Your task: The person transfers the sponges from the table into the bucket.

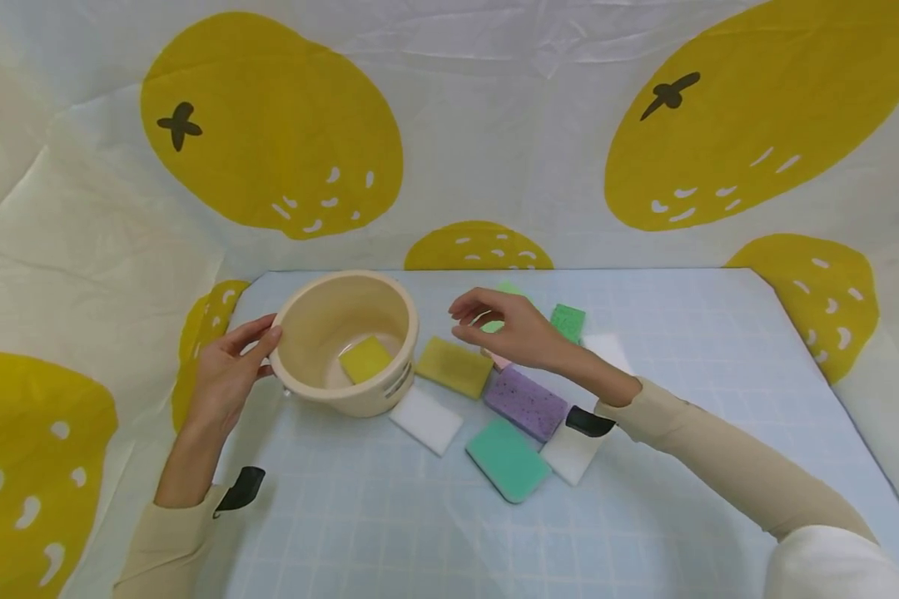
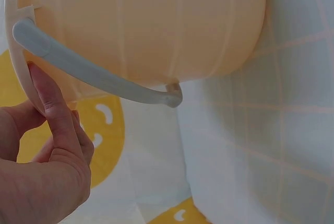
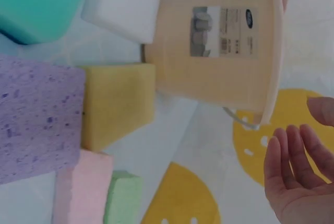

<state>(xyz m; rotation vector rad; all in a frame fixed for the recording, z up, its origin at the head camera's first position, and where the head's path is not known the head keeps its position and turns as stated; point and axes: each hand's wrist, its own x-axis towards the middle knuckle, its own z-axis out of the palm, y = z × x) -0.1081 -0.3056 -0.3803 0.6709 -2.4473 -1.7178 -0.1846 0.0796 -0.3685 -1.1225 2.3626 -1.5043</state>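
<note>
A cream plastic bucket (image 1: 363,405) stands at the left of the table, tilted slightly, with a yellow sponge (image 1: 365,360) lying on its bottom. My left hand (image 1: 223,374) pinches the bucket's left rim between thumb and fingers. In the left wrist view the grey handle (image 2: 99,72) hangs down beside those fingers. My right hand (image 1: 517,327) hovers above the sponges, right of the bucket, with relaxed fingers and nothing in them. Below it lie a mustard-yellow sponge (image 1: 453,367), a purple speckled sponge (image 1: 526,403) and a partly hidden pink sponge (image 1: 499,359).
Nearer the front are a teal sponge (image 1: 508,460) and white sponges (image 1: 427,418), one partly under the teal one. A green sponge (image 1: 568,321) and another white block (image 1: 607,351) lie behind the right forearm. A fruit-patterned cloth (image 1: 479,150) rises behind the table.
</note>
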